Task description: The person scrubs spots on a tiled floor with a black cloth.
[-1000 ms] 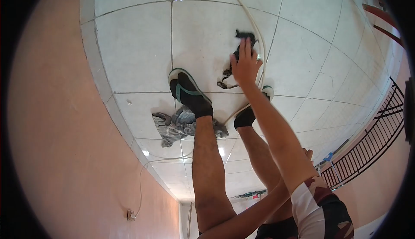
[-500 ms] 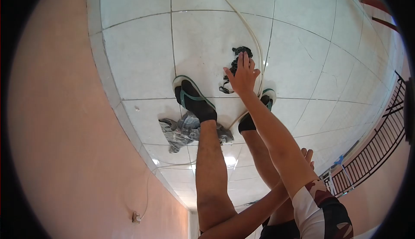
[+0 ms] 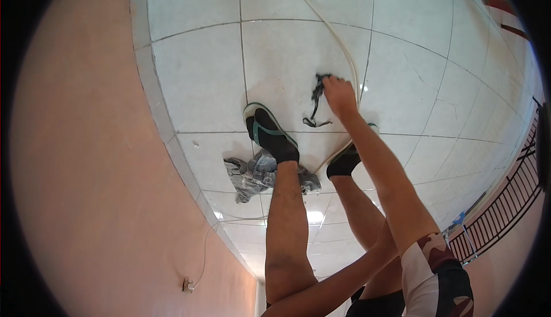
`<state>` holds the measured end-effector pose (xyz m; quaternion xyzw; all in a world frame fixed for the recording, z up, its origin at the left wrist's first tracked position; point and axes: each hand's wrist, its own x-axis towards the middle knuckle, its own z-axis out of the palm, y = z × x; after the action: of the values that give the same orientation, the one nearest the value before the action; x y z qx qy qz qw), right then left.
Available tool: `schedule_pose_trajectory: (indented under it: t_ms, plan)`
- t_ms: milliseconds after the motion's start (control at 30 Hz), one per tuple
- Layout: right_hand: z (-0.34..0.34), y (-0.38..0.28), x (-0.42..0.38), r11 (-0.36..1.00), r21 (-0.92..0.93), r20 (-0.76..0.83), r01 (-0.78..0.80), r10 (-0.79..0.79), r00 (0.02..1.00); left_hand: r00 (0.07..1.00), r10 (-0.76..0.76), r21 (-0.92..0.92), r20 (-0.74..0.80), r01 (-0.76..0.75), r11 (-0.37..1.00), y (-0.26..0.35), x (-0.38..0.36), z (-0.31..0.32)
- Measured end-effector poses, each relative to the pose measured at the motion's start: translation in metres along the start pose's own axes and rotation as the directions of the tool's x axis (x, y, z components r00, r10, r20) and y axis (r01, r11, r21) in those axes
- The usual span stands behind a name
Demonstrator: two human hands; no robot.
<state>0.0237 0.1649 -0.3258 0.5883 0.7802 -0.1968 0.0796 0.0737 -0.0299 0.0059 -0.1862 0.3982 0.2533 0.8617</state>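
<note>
My right hand [image 3: 341, 95] is low over the tiled floor, its fingers closed on the upper end of a crumpled black strip [image 3: 316, 94]. The strip trails down toward my feet and ends in a thin loop lying on the tile. What it is made of is hard to tell. My left forearm crosses from the bottom toward the right, and its hand is hidden behind my right arm. A crumpled grey cloth [image 3: 261, 172] lies under and beside my left foot.
A pale hose [image 3: 338, 37] curves past my right hand toward my right foot. Green-strapped sandals [image 3: 265, 130] are on my feet. An orange wall [image 3: 97, 162] with a plugged-in cord [image 3: 187, 285] stands at left, a black railing [image 3: 505, 196] at right.
My right hand has gone from spread fingers over the black strip to closed on it. The strip is stretched out more. My left fingers have gone out of sight behind my right arm.
</note>
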Motion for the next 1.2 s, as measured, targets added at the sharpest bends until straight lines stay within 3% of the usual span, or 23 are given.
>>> schedule_pose_trajectory:
  t_ms: [133, 267, 300, 333, 367, 400, 467, 533, 567, 600, 633, 667, 700, 767, 800, 867, 900, 933, 1033, 1067, 1100, 1133, 1200]
  plan:
    - [-0.025, -0.017, 0.062, 0.956, 0.193, -0.244, -0.223, 0.266, 0.932, 0.982, 0.19, 0.084, 0.0, -0.189, 0.978, -0.004, 0.005, 0.006]
    - [-0.002, -0.063, 0.075, 0.945, 0.313, -0.292, -0.094, 0.19, 0.937, 0.925, 0.379, 0.155, 0.016, -0.377, 0.913, -0.006, 0.011, 0.012]
    - [0.011, -0.078, 0.062, 0.954, 0.3, -0.256, -0.03, 0.11, 0.96, 0.919, 0.395, 0.131, 0.01, -0.393, 0.91, 0.007, 0.013, 0.016]
    - [0.022, -0.088, 0.05, 0.966, 0.243, -0.116, 0.085, -0.058, 0.992, 0.905, 0.421, 0.585, 0.054, -0.371, 0.721, 0.021, 0.017, 0.02]
    - [0.024, -0.099, 0.031, 0.932, 0.251, -0.121, 0.261, -0.238, 0.964, 0.901, 0.424, 0.896, 0.094, -0.262, 0.359, 0.033, 0.018, 0.025]
    - [0.026, -0.104, 0.017, 0.882, 0.138, 0.088, 0.451, -0.465, 0.881, 0.893, 0.442, 0.882, 0.086, -0.274, 0.383, 0.036, 0.018, 0.028]
    - [0.022, -0.098, 0.005, 0.729, 0.092, 0.111, 0.678, -0.685, 0.72, 0.933, 0.341, 0.747, 0.118, -0.31, 0.588, 0.043, 0.021, 0.029]
    - [0.02, -0.073, 0.04, 0.744, 0.044, 0.194, 0.667, -0.661, 0.724, 0.87, 0.492, 0.517, 0.032, -0.436, 0.737, 0.074, 0.002, 0.028]
    - [0.016, -0.057, 0.065, 0.843, 0.03, 0.139, 0.537, -0.536, 0.833, 0.802, 0.591, 0.275, -0.093, -0.549, 0.789, 0.09, -0.008, 0.027]
    - [0.004, -0.046, 0.089, 0.921, 0.024, 0.08, 0.39, -0.39, 0.917, 0.8, 0.59, 0.255, -0.107, -0.552, 0.794, 0.102, -0.011, 0.025]
    - [-0.018, -0.045, 0.11, 0.952, 0.097, -0.09, 0.291, -0.283, 0.955, 0.879, 0.47, 0.685, 0.078, -0.39, 0.616, 0.114, -0.01, 0.022]
    - [-0.033, -0.047, 0.123, 0.962, 0.186, -0.257, 0.199, -0.148, 0.955, 0.948, 0.265, 0.947, 0.173, -0.235, 0.22, 0.122, -0.01, 0.019]
    - [-0.028, -0.053, 0.12, 0.961, 0.18, -0.253, 0.208, -0.159, 0.954, 0.946, 0.273, 0.944, 0.174, -0.24, 0.228, 0.113, -0.007, 0.014]
    - [-0.011, -0.065, 0.097, 0.97, 0.161, -0.203, 0.181, -0.147, 0.968, 0.839, 0.514, 0.703, 0.179, -0.474, 0.529, 0.086, 0.004, 0.01]
    - [0.002, -0.075, 0.076, 0.964, 0.182, -0.098, 0.192, -0.176, 0.979, 0.831, 0.525, 0.699, 0.181, -0.485, 0.526, 0.091, 0.008, 0.018]
    - [0.024, -0.083, 0.034, 0.869, 0.149, 0.078, 0.471, -0.485, 0.871, 0.853, 0.522, 0.545, 0.006, -0.44, 0.714, 0.104, 0.015, 0.034]
    - [0.018, -0.092, 0.016, 0.816, 0.1, 0.132, 0.569, -0.578, 0.806, 0.697, 0.717, 0.852, 0.03, -0.393, 0.347, 0.111, 0.015, 0.037]
    - [0.015, -0.093, 0.017, 0.815, 0.103, 0.135, 0.57, -0.58, 0.803, 0.697, 0.716, 0.851, 0.024, -0.39, 0.351, 0.117, 0.015, 0.041]
    - [0.006, -0.074, 0.038, 0.856, -0.027, 0.206, 0.516, -0.5, 0.841, 0.706, 0.708, 0.848, -0.011, -0.369, 0.381, 0.118, 0.012, 0.046]
    - [0.002, -0.067, 0.059, 0.942, -0.045, 0.171, 0.332, -0.32, 0.932, 0.727, 0.678, 0.466, -0.108, -0.565, 0.681, 0.112, 0.009, 0.047]
    - [-0.004, -0.061, 0.083, 0.987, 0.002, 0.036, 0.162, -0.162, 0.986, 0.769, 0.614, -0.045, -0.177, -0.63, 0.775, 0.11, 0.009, 0.048]
    - [-0.013, -0.061, 0.104, 0.988, 0.131, -0.206, 0.077, -0.049, 0.977, 0.769, 0.613, -0.052, -0.181, -0.63, 0.775, 0.119, 0.003, 0.042]
    - [-0.021, -0.066, 0.121, 0.986, 0.165, -0.314, 0.036, 0.018, 0.949, 0.766, 0.643, 0.152, -0.018, -0.633, 0.759, 0.133, -0.012, 0.024]
